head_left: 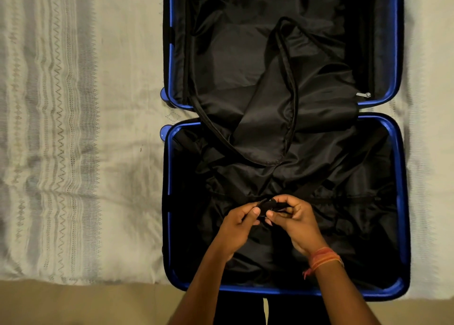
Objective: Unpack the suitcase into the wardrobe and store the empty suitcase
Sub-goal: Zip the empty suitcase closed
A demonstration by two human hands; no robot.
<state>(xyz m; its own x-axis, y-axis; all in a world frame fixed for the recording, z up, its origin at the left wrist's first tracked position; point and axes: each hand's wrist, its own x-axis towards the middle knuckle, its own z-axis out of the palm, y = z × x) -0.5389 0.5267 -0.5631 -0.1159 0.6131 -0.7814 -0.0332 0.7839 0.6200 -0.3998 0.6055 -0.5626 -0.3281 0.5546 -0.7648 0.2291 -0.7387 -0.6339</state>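
Note:
A blue hard-shell suitcase lies open flat on a bed, both halves lined in black fabric. The unzipped black divider flap of the far half hangs over into the near half. Across the near half runs a black packing strap with a buckle at its middle. My left hand pinches the strap end left of the buckle. My right hand, with an orange thread band on its wrist, grips the buckle from the right. No clothes show inside either half.
A white bedspread with woven zigzag bands covers the bed left of the suitcase and in a strip on its right. The bed's near edge meets a beige floor. A silver zip pull lies at the far half's right corner.

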